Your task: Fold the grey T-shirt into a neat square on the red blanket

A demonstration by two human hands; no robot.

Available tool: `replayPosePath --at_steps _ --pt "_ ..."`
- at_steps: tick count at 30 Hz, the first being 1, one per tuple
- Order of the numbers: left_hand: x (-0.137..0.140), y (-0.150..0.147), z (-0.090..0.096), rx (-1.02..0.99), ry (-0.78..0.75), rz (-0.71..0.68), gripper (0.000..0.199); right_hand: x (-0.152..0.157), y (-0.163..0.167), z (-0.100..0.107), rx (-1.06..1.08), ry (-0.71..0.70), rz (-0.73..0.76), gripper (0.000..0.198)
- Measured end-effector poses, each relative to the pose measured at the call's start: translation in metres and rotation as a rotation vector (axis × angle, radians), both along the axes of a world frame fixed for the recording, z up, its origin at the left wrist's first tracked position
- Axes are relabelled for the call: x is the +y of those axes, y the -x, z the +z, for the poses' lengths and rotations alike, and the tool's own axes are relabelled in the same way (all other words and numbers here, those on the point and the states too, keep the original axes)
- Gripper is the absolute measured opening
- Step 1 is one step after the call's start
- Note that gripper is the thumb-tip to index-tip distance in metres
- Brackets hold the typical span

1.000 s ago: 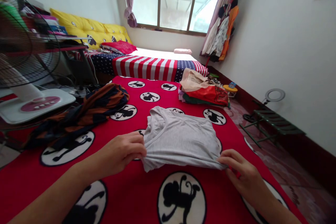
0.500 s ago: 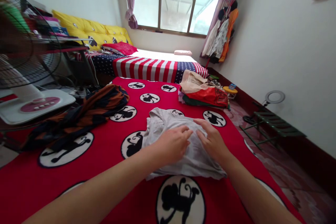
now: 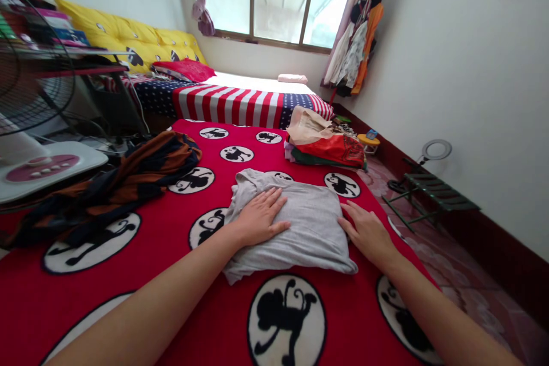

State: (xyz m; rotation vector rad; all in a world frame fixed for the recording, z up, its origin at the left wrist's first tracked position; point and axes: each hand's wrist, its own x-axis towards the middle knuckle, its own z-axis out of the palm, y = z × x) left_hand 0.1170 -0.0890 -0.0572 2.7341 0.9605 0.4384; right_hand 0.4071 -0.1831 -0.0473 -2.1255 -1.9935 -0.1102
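A grey shirt [image 3: 309, 223], folded into a rough rectangle, lies on the red blanket [image 3: 180, 303] with black figures in white ovals. My left hand [image 3: 261, 217] rests flat on the left part of the shirt, fingers spread. At the shirt's right edge is my right hand [image 3: 366, 231], its fingers stretched out and the tips touching or very near the fabric. Neither hand grips anything. The shirt's left side shows layered, wrinkled edges, and its near right corner sticks out towards me.
Folded clothes [image 3: 321, 143] are stacked at the far right of the blanket. A crumpled orange-and-dark striped garment [image 3: 141, 171] lies at the left, near a fan [image 3: 47, 160]. A green folding stool [image 3: 433, 191] stands on the floor to the right. Behind is a bed [image 3: 240, 103].
My hands have moved apart from the shirt's middle, the left to its left part and the right to its right edge. The shirt now looks flatter. The view has shifted slightly.
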Motion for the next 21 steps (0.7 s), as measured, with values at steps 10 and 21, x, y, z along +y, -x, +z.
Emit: replayPosePath --at_steps 10,21 --pt "-0.022 -0.047 0.049 0.014 0.083 -0.399 0.033 -0.111 0.025 0.000 0.378 -0.091 0.055 0.017" --pt "-0.034 -0.101 0.042 0.136 0.168 -0.466 0.038 -0.108 0.039 -0.005 0.160 -0.275 0.292 0.009"
